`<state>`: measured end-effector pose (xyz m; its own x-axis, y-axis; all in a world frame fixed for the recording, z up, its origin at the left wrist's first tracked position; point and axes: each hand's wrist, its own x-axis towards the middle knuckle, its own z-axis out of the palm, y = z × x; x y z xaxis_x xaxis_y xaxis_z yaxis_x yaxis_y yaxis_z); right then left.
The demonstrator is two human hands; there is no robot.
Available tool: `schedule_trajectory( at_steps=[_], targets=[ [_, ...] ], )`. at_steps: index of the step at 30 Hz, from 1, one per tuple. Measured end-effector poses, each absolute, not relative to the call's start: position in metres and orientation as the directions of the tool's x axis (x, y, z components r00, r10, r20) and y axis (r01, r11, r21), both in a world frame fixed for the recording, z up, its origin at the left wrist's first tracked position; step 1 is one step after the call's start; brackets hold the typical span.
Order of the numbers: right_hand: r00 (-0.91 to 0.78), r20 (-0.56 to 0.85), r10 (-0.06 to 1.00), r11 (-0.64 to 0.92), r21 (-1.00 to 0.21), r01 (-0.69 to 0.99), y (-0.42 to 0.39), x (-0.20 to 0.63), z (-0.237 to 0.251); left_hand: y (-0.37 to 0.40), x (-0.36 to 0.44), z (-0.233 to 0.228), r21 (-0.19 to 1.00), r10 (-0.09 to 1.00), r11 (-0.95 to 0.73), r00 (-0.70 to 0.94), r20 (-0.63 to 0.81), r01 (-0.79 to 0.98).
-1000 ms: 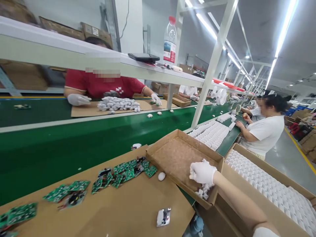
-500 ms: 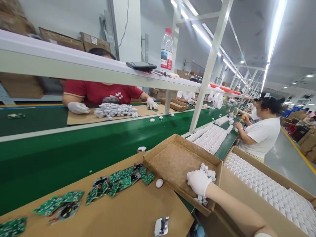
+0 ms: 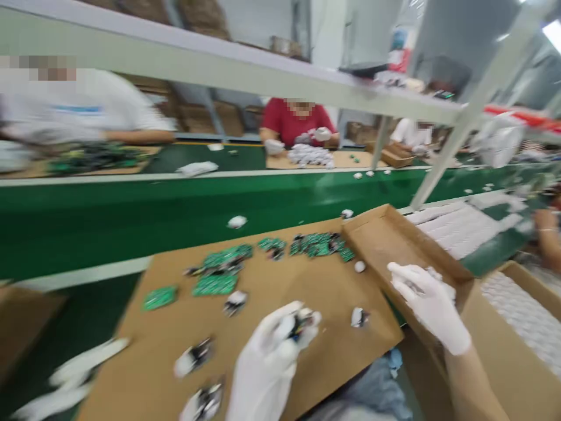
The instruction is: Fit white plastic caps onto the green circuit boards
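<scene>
"So, what does your left hand (image 3: 269, 354) have?"

"One unit (image 3: 300, 328), gripped between bent fingers and thumb above the near part of the cardboard (image 3: 315, 286). You probably hold it raised to see its parts."

"And your right hand (image 3: 432, 307)?"

"Over the tray (image 3: 377, 231) at right, fingers half bent; whether you pinch anything, I cannot tell. That tray likely sits at the cardboard's far right corner to suit your right arm's reach."

"Now your counts?"

"One tray, one box (image 3: 504, 351) to its right, one white oval (image 3: 360, 266) just beside the tray. Four more units (image 3: 235, 303) lie on your cardboard: three left of your left hand, one between your hands. Green boards (image 3: 160, 298) line the far side, perhaps for easy reach: one alone at left, the others overlapping in three clumps, too blurred for you to number."
</scene>
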<state>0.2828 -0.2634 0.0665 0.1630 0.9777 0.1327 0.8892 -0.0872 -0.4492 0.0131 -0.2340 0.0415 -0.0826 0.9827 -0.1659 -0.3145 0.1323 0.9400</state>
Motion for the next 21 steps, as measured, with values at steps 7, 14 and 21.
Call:
schedule_trajectory(
  at_steps=[7, 14, 21],
  targets=[
    [-0.021, 0.400, 0.916, 0.397, -0.901, 0.174, -0.276, 0.184, 0.073, -0.239, 0.024, 0.052, 0.870, 0.989, 0.085, -0.068, -0.134, -0.486],
    [0.025, 0.514, 0.858, 0.499, -0.843, 0.200, -0.265, 0.161, 0.072, -0.248, 0.020, 0.050, 0.859, 0.985, 0.051, -0.118, -0.128, -0.510],
    [-0.026, 0.467, 0.884, 0.462, -0.864, 0.201, -0.268, 0.151, 0.068, -0.250, 0.021, 0.054, 0.911, 0.980, -0.146, -0.182, 0.080, -0.385]
  ],
)
